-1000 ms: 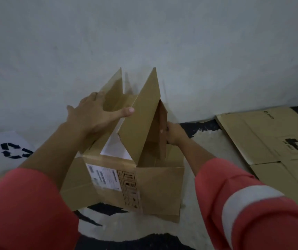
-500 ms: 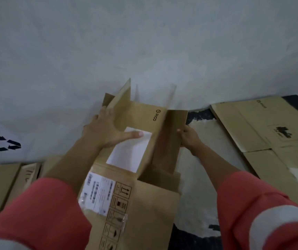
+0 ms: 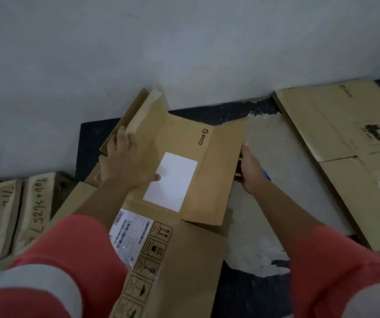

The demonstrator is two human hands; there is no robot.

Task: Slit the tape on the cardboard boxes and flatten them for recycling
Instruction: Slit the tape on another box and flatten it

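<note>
A brown cardboard box (image 3: 184, 260) with a white label (image 3: 171, 180) and a shipping label (image 3: 129, 237) lies almost flat on the floor in front of me. My left hand (image 3: 124, 166) presses flat on its upper panel, fingers straight, thumb touching the white label. At the right edge of the folded-out flap (image 3: 216, 171), my right hand (image 3: 249, 173) grips the cardboard, its fingertips hidden beneath. A small blue thing (image 3: 266, 175) shows just behind that hand; I cannot tell what it is.
Flattened cardboard sheets (image 3: 345, 138) lie on the floor at the right. Several flattened boxes with handwritten numbers (image 3: 32, 210) are stacked on edge at the left. A grey wall (image 3: 184, 53) rises right behind the box. The dark floor (image 3: 276, 180) has worn pale patches.
The box stood with its flaps up one second ago; it has since folded down and away from me, nearly flat. Both hands moved down with it.
</note>
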